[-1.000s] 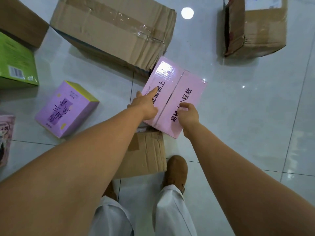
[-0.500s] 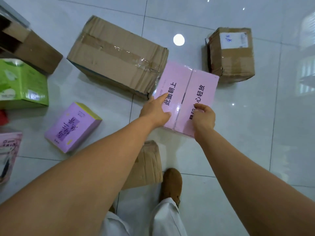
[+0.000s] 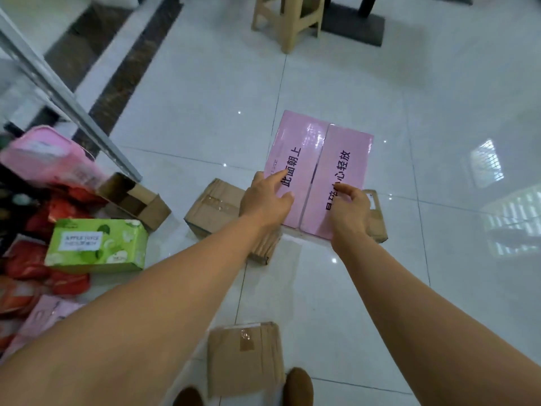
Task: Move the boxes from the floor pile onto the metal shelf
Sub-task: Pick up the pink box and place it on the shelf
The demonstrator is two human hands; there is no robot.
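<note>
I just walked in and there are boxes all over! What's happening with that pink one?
A person is holding the pink box with both hands: the left hand grips its near left corner, the right hand pinches its near edge. It hangs over brown cardboard boxes on the tiled floor. A green juice box lies to the left, near the metal shelf post.

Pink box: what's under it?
The pink box, gripped by the left hand and right hand, hides what lies below. A brown carton shows past its left edge, a cardboard corner past its right. Whether they join: hidden.
</note>
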